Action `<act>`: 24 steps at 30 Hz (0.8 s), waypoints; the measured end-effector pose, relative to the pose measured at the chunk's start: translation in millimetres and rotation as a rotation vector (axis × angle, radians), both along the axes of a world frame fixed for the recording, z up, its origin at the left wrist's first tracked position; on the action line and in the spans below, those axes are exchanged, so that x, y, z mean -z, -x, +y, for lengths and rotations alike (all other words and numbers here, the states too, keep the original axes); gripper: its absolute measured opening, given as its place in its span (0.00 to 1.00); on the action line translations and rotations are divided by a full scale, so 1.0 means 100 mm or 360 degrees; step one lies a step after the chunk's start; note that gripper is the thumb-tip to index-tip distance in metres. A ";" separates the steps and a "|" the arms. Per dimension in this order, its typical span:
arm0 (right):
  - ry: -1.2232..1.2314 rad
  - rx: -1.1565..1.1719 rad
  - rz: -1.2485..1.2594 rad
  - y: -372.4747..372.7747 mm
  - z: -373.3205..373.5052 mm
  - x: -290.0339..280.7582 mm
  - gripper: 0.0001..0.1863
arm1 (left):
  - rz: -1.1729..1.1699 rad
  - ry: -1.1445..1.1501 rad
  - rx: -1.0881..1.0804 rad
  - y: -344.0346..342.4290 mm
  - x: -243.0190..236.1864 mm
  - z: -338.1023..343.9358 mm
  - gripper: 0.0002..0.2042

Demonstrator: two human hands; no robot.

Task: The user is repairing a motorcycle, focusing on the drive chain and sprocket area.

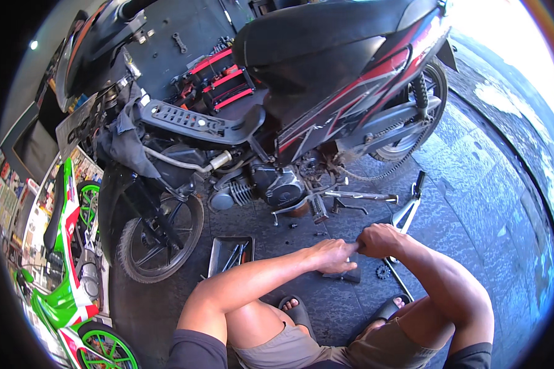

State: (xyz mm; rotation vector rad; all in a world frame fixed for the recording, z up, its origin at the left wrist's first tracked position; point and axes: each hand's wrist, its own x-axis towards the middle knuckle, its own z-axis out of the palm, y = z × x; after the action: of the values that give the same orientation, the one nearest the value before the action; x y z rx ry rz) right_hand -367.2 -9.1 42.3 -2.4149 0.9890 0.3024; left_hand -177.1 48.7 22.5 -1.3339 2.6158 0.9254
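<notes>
My left hand (333, 255) and my right hand (378, 241) meet in front of me, both closed; what lies in their grip is too small and hidden to make out. Just below them is a dark item (348, 275) on the floor, with a small sprocket (382, 271) to its right. Above my hands stands a black and red motorbike, its engine (277, 187) exposed and its chain (375, 175) hanging slack at the rear. A metal tray (216, 253) of tools sits to the left. Beside my right hand are metal parts (406, 212), including a long bar.
A green, white and red motorbike (64, 295) stands at the far left. Behind the large bike are a red and black tool cart (224, 83) and a dark wall (166, 34). A bright doorway (514, 74) is at the right. My sandalled feet (292, 307) rest on dark floor tiles.
</notes>
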 end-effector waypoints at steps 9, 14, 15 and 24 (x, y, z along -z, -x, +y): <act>0.0058 -0.0010 -0.0073 0.05 -0.01 0.01 0.19 | 0.0018 0.0054 -0.0032 0.05 -0.02 0.01 0.23; 0.0050 -0.0003 -0.0064 0.06 -0.01 0.01 0.20 | 0.0011 0.0048 -0.0034 0.06 -0.05 0.02 0.21; 0.0054 -0.0004 -0.0066 0.06 0.00 0.01 0.20 | 0.0010 0.0048 -0.0034 0.06 -0.05 0.02 0.21; 0.0047 0.0011 -0.0057 0.07 0.01 0.02 0.19 | -0.0037 0.0034 -0.0031 0.08 -0.09 0.04 0.25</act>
State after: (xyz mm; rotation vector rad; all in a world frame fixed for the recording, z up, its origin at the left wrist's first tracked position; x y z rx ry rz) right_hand -374.1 -8.1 40.5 -2.4344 0.9923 0.2426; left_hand -185.0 53.1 31.8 -1.3687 2.6071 0.8816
